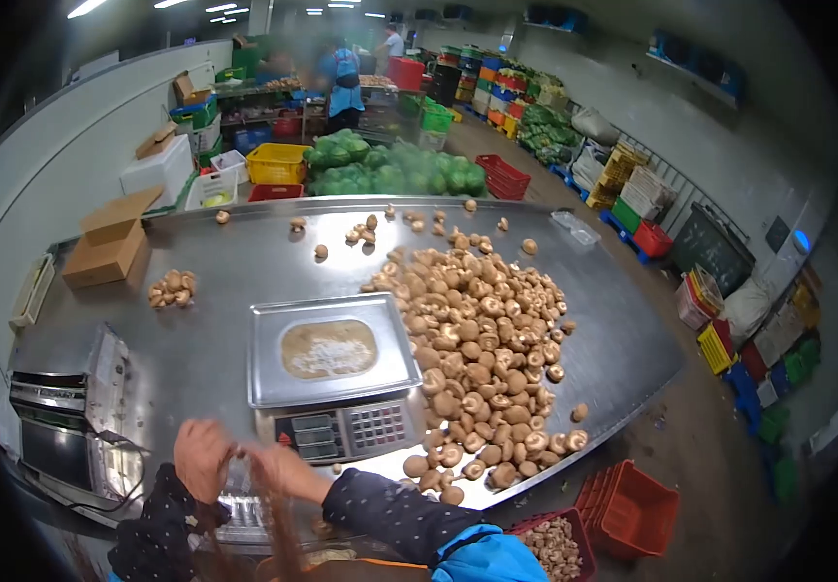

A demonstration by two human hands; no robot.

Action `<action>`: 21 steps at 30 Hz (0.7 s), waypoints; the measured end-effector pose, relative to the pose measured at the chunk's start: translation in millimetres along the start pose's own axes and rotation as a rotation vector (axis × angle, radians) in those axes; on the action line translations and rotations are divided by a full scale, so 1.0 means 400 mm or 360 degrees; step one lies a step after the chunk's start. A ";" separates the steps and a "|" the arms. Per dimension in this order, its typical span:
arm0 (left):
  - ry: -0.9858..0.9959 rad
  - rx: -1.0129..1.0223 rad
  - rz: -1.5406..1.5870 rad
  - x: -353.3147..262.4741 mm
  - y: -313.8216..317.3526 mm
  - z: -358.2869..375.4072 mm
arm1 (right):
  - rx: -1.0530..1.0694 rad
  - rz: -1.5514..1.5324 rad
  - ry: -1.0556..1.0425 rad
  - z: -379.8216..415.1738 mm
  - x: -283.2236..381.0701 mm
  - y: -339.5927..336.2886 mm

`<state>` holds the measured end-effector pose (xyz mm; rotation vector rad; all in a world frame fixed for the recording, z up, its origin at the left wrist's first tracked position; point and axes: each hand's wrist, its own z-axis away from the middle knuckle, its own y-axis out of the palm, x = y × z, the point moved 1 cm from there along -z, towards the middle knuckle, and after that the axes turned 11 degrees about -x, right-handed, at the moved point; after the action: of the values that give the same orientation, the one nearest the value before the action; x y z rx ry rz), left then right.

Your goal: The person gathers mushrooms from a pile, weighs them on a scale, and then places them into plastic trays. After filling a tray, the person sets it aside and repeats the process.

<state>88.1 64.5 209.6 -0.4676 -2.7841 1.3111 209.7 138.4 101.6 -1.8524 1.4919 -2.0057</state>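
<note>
Head view, near edge of a steel table [196,369]: left hand [202,456] and right hand [283,470] are drawn together just in front of a weighing scale [334,378], fingers closed on a clear plastic bag or tray [240,485] that sits blurred between them; which of the two it is cannot be told. The held item lies at the near edge, touching both hands, left of the big heap of mushrooms [482,359]. Handling judgement: pinching the film with both thumbs and pulling apart evenly would likely open it cleanly, and keeping it low and close to the scale pan would spare any spill. Count: one scale, its pan bare but for a pale smear; one large mushroom heap, far too many to count, to the right of the scale; one small cluster of mushrooms [172,288], perhaps eight, at far left; about a dozen strays scattered along the far edge; one cardboard box [107,247] at far left; one sealing machine [68,417] at near left; two red crates [628,509] on the floor at near right, one holding mushrooms.
</note>
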 end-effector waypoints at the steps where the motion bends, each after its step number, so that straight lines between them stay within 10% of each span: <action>1: 0.0041 -0.0153 0.0004 -0.060 0.006 -0.079 | -0.0209 -0.0236 0.0041 0.017 -0.023 -0.079; 5: -0.0305 -0.0025 0.0643 -0.207 0.166 -0.164 | -0.0885 -0.1145 0.0700 0.221 -0.264 -0.440; 7: -0.0493 0.0118 0.0980 -0.264 0.254 -0.158 | -0.1220 -0.0636 0.1076 0.366 -0.301 -0.712; 8: -0.0463 0.0313 0.1038 -0.291 0.287 -0.158 | -0.1219 -0.0013 0.0375 0.523 -0.598 -0.769; 9: -0.0429 0.0505 0.1092 -0.316 0.320 -0.161 | -0.1780 -0.0785 0.1044 0.588 -0.592 -0.879; 10: -0.0445 0.0501 0.1089 -0.335 0.350 -0.166 | -0.1921 -0.0440 0.1239 0.660 -0.595 -0.960; 14: -0.0409 0.0722 0.0978 -0.384 0.452 -0.221 | -0.1939 0.1329 0.1588 0.934 -0.769 -1.105; 16: -0.0151 0.0906 0.0691 -0.423 0.494 -0.272 | -0.1695 0.1317 0.2007 0.948 -0.724 -1.123; 20: 0.0128 0.1038 0.0323 -0.493 0.637 -0.351 | -0.1524 0.1192 0.1094 1.236 -1.187 -0.983; 21: 0.0170 0.1034 0.0228 -0.508 0.674 -0.376 | -0.1574 0.0720 0.1305 1.173 -1.138 -0.969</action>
<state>373.9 281.9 122.8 -0.6644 -2.0906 2.0226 922.9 334.7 -73.6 -0.4934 3.1564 -1.9949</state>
